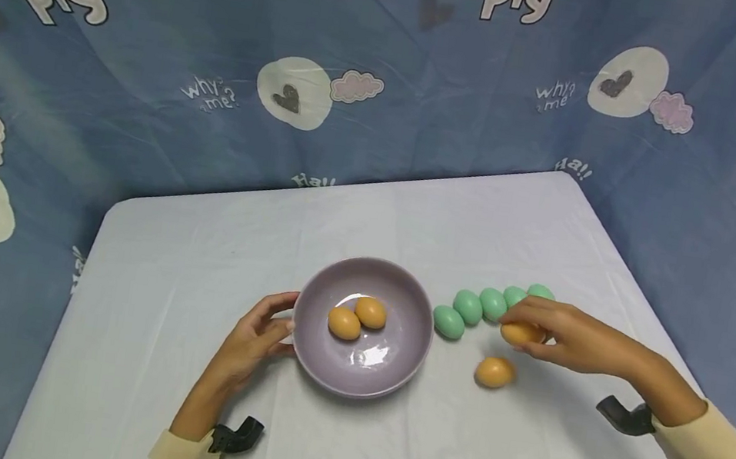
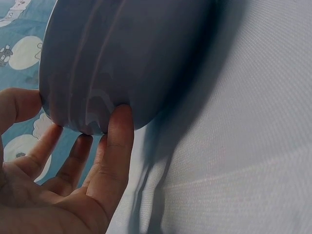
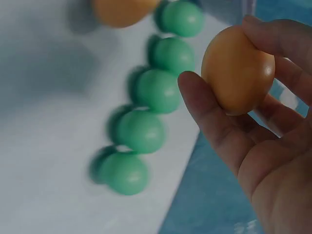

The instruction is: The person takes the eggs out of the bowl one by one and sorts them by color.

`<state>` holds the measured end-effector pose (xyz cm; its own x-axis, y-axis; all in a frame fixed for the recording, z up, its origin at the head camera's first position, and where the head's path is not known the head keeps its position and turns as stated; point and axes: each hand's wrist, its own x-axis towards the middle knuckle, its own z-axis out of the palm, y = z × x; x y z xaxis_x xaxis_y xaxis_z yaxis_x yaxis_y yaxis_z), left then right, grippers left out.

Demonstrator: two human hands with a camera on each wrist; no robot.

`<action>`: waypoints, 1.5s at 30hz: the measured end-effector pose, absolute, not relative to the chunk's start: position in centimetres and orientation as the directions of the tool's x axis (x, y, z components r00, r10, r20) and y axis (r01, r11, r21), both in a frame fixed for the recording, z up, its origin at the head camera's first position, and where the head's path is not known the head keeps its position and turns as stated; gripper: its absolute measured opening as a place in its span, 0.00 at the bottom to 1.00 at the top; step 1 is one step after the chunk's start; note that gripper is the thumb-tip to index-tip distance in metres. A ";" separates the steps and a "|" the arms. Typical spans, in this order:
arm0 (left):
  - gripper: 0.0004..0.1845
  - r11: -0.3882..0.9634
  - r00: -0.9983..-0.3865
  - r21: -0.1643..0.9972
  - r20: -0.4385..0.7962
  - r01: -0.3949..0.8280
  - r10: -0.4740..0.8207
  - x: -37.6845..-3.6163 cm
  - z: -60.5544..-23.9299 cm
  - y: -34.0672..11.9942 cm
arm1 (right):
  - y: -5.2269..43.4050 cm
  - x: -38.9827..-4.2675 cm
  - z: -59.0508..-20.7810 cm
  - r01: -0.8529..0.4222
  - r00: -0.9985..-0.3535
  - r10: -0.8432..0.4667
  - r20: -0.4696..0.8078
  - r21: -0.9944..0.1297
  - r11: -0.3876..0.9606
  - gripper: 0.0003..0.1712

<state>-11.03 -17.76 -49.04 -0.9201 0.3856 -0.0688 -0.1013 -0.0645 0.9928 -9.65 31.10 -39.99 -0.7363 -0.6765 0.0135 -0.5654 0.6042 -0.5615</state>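
My left hand (image 1: 246,343) holds the side of a purple bowl (image 1: 354,385), its fingertips spread along the outer wall and rim. In the left wrist view the bowl's glossy outside (image 2: 97,58) meets thumb and fingertips. Two orange eggs lie side by side in the bowl, the left egg (image 1: 344,323) and the right egg (image 1: 371,313). Between thumb and fingers my right hand (image 1: 570,337) pinches another orange egg (image 3: 238,70), raised over the table in the right wrist view. One more orange egg (image 1: 495,373) lies on the cloth, nearer than the right hand.
Several green eggs (image 1: 467,307) form a slanting row right of the bowl, the far end partly behind the right hand. A white cloth (image 1: 211,255) covers the table. Blue printed fabric (image 1: 425,113) hangs along its back and sides.
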 end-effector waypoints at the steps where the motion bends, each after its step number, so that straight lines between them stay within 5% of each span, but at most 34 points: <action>1: 0.29 -0.064 -0.921 0.993 -0.069 -0.101 0.383 -11.0 -49.0 -17.8 | 31.4 -9.5 -40.4 -0.557 -0.743 -0.669 0.010 -0.563 0.611 0.22; 22: 0.29 -0.061 -0.920 0.994 -0.062 -0.093 0.386 -10.9 -49.1 -18.0 | 33.3 -8.3 -46.0 -0.568 -0.757 -0.652 0.025 -0.517 0.640 0.20; 37: 0.29 -0.068 -0.923 0.994 -0.057 -0.089 0.381 -10.9 -49.2 -17.9 | 33.2 -8.6 -45.5 -0.564 -0.745 -0.666 -0.025 -0.509 0.650 0.27; 45: 0.29 -0.077 -0.921 0.993 -0.056 -0.093 0.385 -11.0 -49.2 -18.0 | 32.5 -8.7 -42.7 -0.604 -0.756 -0.654 -0.013 -0.372 0.705 0.28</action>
<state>-10.96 -18.03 -49.24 -0.9211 0.3852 -0.0564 -0.0929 -0.0768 0.9927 -8.75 32.51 -42.68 -0.7560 -0.6545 -0.0125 -0.6041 0.7049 -0.3718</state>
